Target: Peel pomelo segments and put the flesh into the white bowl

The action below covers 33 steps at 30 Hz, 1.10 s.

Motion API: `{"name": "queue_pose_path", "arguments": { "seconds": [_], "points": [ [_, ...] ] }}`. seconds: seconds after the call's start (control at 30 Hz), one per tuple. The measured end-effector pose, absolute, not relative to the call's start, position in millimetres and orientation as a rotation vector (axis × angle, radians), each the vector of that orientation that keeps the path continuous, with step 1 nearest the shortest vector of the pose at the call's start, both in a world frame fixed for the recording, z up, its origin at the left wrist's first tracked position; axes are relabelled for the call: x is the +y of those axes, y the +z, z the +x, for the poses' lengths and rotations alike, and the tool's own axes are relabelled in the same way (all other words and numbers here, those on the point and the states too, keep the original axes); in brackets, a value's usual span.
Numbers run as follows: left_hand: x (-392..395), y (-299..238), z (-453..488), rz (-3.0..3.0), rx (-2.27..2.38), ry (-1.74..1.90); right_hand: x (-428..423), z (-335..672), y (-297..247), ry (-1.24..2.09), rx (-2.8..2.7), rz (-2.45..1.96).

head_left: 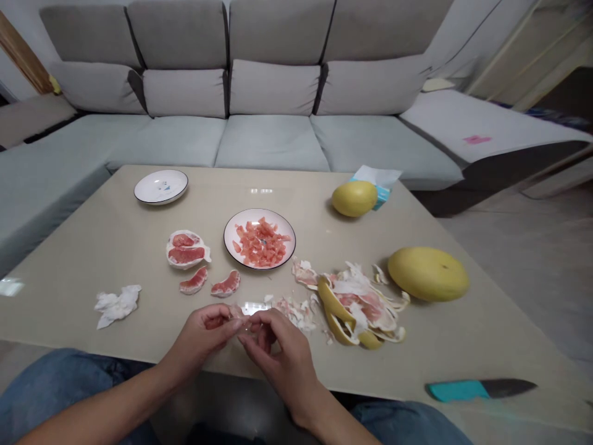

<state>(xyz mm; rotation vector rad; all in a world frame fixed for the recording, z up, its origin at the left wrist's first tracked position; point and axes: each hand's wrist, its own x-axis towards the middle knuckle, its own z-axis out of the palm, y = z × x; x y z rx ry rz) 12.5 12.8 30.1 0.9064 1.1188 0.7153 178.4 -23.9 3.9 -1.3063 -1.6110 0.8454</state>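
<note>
My left hand (206,334) and my right hand (278,349) meet above the table's near edge, fingers pinched together on a small pomelo segment (235,311) between them. Just beyond lie two peeled pink segments (210,283) and a larger part-peeled pomelo chunk (186,248). A white plate (241,217) with a dark rim holds several pink pomelo pieces. To the right of my hands sits a heap of yellow peel and white membrane (356,303).
A whole yellow pomelo (428,274) and a smaller one (354,198) lie at the right, beside a tissue pack (380,179). A teal-handled knife (479,389) lies at the near right. An empty dish (161,186), a crumpled tissue (117,305), and a grey sofa (273,93) behind.
</note>
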Motion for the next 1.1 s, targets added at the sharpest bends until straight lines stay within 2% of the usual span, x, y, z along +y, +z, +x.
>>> {"name": "queue_pose_path", "arguments": {
  "seconds": [0.2, 0.5, 0.77, 0.87, 1.03, 1.1],
  "points": [
    [11.4, 24.1, 9.0, 0.939, 1.059, 0.637, -21.3, 176.0, 6.4, 0.994, -1.484, -1.294],
    [11.1, 31.3, 7.8, 0.862, 0.913, 0.668, -10.5, 181.4, 13.0, 1.694, -0.901, -1.075],
    [15.1, 32.4, 3.1, 0.827, 0.906, 0.7, -8.5, 186.1, 13.2, 1.856, -0.708, -0.917],
    [15.7, 29.9, 4.0, 0.922, 0.985, 0.649, -4.6, 191.2, 12.9, 1.735, -0.811, -1.033],
    [17.0, 20.7, 5.9, 0.959, 0.987, 0.583, 32.5, 209.2, 11.6, 0.923, -1.246, -1.363],
    [19.4, 18.5, 4.6, 0.916, 0.975, 0.557, 54.1, 215.9, 10.3, 0.745, -1.385, -1.375]
  ]
}}
